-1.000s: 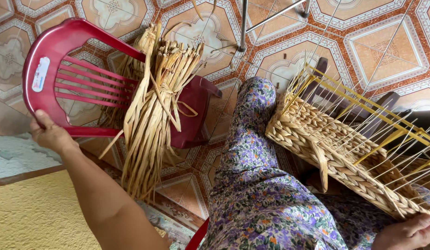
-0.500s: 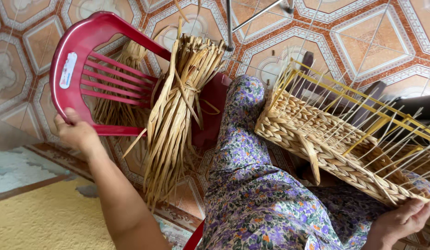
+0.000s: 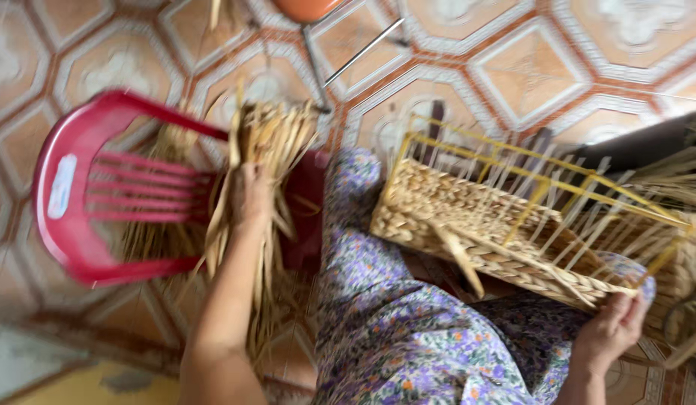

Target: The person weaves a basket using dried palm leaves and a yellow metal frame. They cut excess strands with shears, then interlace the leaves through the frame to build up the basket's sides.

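The left hand (image 3: 250,196) lies on the straw (image 3: 267,161), a bundle of dried strands draped over the seat of the red chair (image 3: 78,202) at the left of the frame; its fingers seem to curl into the strands, though motion blur keeps me from telling whether they are clamped or only resting there; the right hand (image 3: 614,324), at the lower right, has its fingers closed on the near edge of the basket (image 3: 468,217); that basket sits at centre right, across the lap in the flowered dress (image 3: 408,337), built on a yellow frame (image 3: 543,169).

Judging by how it lies, the weave is partly done: the lower band of the basket is plaited tight; above it the uprights stand bare and loose ends stick out along the frame; so the upper walls and the rim look left to fill, and plenty of straw is on the chair; tiled floor (image 3: 528,67) fills the top.
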